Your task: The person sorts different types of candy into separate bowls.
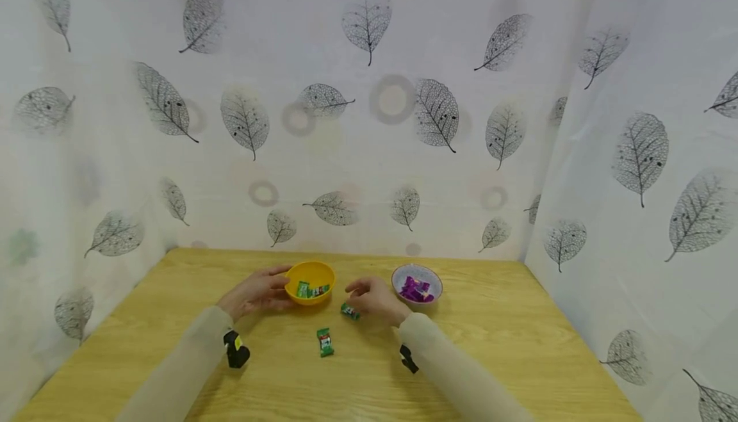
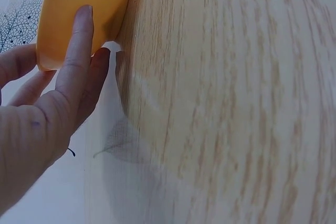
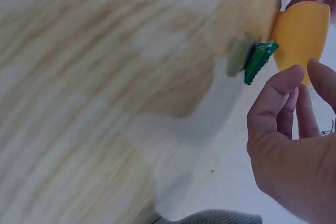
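Observation:
My left hand [image 1: 259,294] rests its extended fingers against the left side of a yellow bowl [image 1: 295,270]; the left wrist view shows a finger [image 2: 79,51] lying along its outer wall. Inside the bowl lie green-wrapped candies [image 1: 303,289]. My right hand [image 1: 377,300] hovers right of the bowl, fingers loosely bent. A gap shows between thumb and fingertip in the right wrist view, with nothing held. Just below those fingers, a green candy [image 1: 350,311] lies on the table, apart from them. Another green candy [image 1: 325,342] lies nearer the front.
Right of my right hand stands a pale bowl [image 1: 436,281] with a reddish rim, holding purple-wrapped candies [image 1: 416,289]. The wooden table [image 1: 490,358] meets leaf-patterned curtains [image 1: 369,153] behind and at the sides.

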The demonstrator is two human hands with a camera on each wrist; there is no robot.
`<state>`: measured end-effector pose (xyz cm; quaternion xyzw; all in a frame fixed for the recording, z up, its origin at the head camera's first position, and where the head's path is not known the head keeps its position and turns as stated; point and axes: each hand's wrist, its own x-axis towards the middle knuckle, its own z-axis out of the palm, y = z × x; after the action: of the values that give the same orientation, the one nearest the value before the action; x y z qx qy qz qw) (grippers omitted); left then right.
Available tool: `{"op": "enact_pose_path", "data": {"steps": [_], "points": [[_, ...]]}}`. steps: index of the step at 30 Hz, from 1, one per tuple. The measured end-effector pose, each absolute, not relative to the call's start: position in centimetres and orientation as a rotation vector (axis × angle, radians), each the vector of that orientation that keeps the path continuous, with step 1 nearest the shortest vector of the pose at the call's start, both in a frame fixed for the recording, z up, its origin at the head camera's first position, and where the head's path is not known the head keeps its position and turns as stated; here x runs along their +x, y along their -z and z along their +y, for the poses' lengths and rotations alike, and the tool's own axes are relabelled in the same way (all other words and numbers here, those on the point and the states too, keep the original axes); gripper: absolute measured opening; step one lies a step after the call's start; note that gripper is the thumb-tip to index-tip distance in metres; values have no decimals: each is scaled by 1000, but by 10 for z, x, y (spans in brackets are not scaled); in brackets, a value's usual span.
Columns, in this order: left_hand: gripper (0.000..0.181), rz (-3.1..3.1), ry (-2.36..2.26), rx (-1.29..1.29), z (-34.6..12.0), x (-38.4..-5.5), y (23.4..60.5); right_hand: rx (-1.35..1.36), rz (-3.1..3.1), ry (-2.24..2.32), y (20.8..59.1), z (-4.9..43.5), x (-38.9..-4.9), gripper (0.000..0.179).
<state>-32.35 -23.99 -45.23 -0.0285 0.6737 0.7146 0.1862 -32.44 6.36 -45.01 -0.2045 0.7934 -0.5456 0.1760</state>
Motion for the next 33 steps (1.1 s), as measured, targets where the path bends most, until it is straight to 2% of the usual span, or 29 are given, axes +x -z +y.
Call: {"op": "enact_pose_path", "data": {"steps": [9,33], "points": [[55,1928,-2006,-71,-240,-324,451,-445,2328,1433,457,73,-324,29],[55,1925,-2008,-60,-240,-322,455,-560,2488,1228,463,70,-320,27]]}}
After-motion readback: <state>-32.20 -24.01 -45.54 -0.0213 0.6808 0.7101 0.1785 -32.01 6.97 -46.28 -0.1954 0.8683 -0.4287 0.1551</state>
